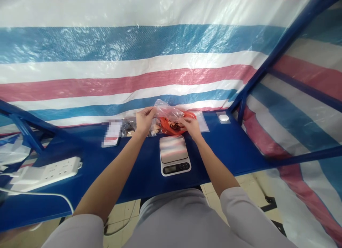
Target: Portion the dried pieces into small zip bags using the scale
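Between my two hands a clear plastic bag (169,110) is stretched out. My left hand (145,119) pinches its left edge, and my right hand (190,125) pinches its lower right edge. Below the clear bag lies an opened red plastic bag (166,126) holding brown, dried-looking pieces (175,125). Just nearer to me stands a kitchen scale (173,150) with a shiny plate and nothing on it. Filled clear bags (130,128) of dark and tan pieces lie beside and partly behind my left hand.
A white power strip (53,171) with a cable is at the left. A partly blurred packet (111,134) lies left of the filled bags. Flat clear bags (203,122) and a white mouse-like object (223,117) are at the right. Striped sheeting (133,70) and blue frame bars (267,66) enclose the table.
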{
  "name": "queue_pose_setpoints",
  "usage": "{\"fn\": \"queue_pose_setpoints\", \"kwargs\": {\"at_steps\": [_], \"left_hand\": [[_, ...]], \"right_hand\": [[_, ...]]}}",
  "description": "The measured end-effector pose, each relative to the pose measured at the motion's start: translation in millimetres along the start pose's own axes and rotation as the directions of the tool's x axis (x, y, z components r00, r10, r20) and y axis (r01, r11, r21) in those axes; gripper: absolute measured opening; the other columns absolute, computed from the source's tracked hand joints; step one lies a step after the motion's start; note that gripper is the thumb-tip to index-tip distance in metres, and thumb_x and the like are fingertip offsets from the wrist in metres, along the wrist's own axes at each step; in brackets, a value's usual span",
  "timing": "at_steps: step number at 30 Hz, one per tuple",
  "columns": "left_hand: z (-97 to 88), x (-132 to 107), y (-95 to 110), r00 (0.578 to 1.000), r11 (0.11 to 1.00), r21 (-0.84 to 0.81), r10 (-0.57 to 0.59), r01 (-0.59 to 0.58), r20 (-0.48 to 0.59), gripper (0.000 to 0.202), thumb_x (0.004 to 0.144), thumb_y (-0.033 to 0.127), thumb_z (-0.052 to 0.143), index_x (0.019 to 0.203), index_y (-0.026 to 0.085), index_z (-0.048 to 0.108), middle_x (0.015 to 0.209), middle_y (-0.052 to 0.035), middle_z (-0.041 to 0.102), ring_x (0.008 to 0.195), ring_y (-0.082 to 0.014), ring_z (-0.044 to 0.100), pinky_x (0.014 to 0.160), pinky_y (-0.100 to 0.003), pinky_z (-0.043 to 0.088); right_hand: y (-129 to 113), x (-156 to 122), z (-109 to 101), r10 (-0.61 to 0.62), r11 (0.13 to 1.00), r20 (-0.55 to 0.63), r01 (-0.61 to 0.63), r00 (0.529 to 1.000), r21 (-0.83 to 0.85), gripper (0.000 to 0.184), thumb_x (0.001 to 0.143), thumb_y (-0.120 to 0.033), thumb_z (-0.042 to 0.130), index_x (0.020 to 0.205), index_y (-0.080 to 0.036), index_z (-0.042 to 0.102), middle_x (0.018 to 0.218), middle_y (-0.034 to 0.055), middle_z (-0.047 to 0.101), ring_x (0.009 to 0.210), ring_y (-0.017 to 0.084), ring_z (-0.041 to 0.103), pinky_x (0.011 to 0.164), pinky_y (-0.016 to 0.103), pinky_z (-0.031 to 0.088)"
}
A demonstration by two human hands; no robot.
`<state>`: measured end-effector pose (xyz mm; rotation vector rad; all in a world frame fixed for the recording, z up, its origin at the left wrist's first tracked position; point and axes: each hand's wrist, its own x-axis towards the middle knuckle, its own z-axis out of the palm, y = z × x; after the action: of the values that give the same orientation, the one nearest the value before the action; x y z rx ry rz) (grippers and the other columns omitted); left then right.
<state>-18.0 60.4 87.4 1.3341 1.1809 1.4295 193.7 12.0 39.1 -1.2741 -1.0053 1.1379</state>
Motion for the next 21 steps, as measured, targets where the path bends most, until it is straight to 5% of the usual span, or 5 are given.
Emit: {"fn": "queue_pose_setpoints", "kwargs": {"at_steps": [5, 12, 17, 21], "left_hand": [[2.7, -14.5, -2.6, 0.992, 0.979, -0.166, -0.121, 0.117, -0.016, 0.035, 0.066, 0.045, 0.081, 0.082, 0.015, 0.073, 0.076, -0.0016, 0.072, 0.07, -0.0139, 0.066, 0.078, -0.032, 0.059], [-9.8, -16.7, -4.8, 0.984, 0.97, -0.164, -0.175, 0.179, 0.036, 0.042, 0.057, 0.047, 0.088, 0.081, 0.015, 0.075, 0.077, -0.003, 0.075, 0.071, -0.0154, 0.068, 0.079, -0.033, 0.059], [-23.8, -17.8, -0.6, 0.934, 0.955, -0.081, -0.259, 0.287, 0.247, 0.057, 0.047, 0.041, 0.097, 0.092, 0.013, 0.076, 0.086, -0.0067, 0.078, 0.081, -0.0199, 0.072, 0.082, -0.035, 0.059], [-21.3, -19.5, 6.2, 0.892, 0.965, 0.024, -0.25, 0.261, 0.377, 0.065, 0.057, 0.045, 0.095, 0.111, 0.015, 0.076, 0.105, -0.0112, 0.078, 0.095, -0.0243, 0.072, 0.086, -0.037, 0.057]], "right_hand": [[5.8, 2.0, 6.2, -0.09, 0.994, 0.028, 0.092, 0.996, -0.055, 0.037, 0.071, -0.057, 0.079, 0.085, -0.023, 0.078, 0.085, 0.0047, 0.077, 0.087, 0.027, 0.075, 0.078, 0.044, 0.067], [5.2, 5.2, -4.1, -0.181, 0.975, 0.025, 0.183, 0.983, -0.123, 0.05, 0.072, -0.073, 0.071, 0.069, -0.023, 0.071, 0.072, 0.003, 0.072, 0.076, 0.023, 0.071, 0.08, 0.041, 0.064], [-16.3, 1.1, -19.9, -0.124, 0.991, 0.058, 0.126, 0.991, -0.038, 0.055, 0.057, -0.074, 0.081, 0.07, -0.022, 0.071, 0.073, 0.0016, 0.072, 0.076, 0.023, 0.071, 0.079, 0.041, 0.064], [-31.1, 1.2, -35.8, -0.11, 0.976, 0.217, 0.147, 0.97, -0.159, 0.05, 0.06, -0.069, 0.082, 0.075, -0.021, 0.077, 0.074, 0.0006, 0.073, 0.076, 0.022, 0.071, 0.078, 0.038, 0.062]]}}
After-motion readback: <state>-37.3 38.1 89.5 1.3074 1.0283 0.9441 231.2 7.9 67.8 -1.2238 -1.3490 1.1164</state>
